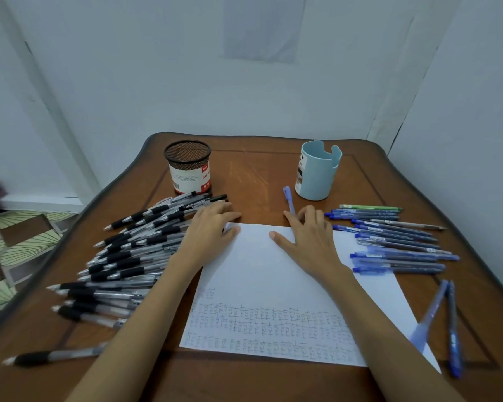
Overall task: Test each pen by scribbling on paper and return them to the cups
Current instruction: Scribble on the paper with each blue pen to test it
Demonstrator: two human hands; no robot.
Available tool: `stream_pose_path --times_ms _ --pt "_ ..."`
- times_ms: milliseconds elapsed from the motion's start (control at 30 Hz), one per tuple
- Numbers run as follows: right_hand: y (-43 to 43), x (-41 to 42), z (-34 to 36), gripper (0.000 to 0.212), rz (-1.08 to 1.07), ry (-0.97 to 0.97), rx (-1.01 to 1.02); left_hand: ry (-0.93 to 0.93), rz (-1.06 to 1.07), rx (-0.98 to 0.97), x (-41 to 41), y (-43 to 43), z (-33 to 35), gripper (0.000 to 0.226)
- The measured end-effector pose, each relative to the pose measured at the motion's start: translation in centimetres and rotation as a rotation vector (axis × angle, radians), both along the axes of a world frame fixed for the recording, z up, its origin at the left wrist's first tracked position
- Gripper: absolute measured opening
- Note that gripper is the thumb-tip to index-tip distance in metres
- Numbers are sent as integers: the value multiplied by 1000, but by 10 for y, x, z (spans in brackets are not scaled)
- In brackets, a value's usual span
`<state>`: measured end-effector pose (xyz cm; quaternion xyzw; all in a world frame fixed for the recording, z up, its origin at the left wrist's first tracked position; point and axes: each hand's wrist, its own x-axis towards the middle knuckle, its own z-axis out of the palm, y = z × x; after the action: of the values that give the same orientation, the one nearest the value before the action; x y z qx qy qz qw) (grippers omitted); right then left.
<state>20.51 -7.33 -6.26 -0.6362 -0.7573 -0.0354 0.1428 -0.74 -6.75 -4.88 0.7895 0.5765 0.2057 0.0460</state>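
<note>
A white sheet of paper (273,274) lies on the wooden table (253,175), with rows of small scribbles across its near half. My left hand (209,227) lies flat, fingers straight, across the paper's far left corner and the edge of a pile of several black pens (122,256). My right hand (308,236) sits at the paper's far edge, its thumb stretched out on the sheet. Its curled fingers hold a blue pen (288,197) that points away towards the light blue cup (317,172). A black mesh cup (188,166) stands at the far left.
Several blue pens (395,242) lie in a row right of the paper, with a green pen (369,207) at the far end. Two more blue pens (447,323) lie near the paper's right corner. One black pen (55,356) lies alone at the near left. A wall stands close behind the table.
</note>
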Motion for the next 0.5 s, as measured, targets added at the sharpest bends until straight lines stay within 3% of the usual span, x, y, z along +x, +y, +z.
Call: stream_pose_path --times_ms 100,200,267,367,500 --pt "-1 -1 4 72 27 44 -18 24 -8 -4 -1 1 -2 38" --pt "1 13 20 45 -29 258 14 15 -12 9 -2 0 -3 37" --pt "5 37 35 32 -130 187 24 16 -11 9 -3 0 -4 37" --pt "5 76 47 33 -282 39 -129 9 -12 14 -3 1 -4 37" --pt "3 94 42 21 -293 250 -172 -22 -42 5 -4 0 -1 33"
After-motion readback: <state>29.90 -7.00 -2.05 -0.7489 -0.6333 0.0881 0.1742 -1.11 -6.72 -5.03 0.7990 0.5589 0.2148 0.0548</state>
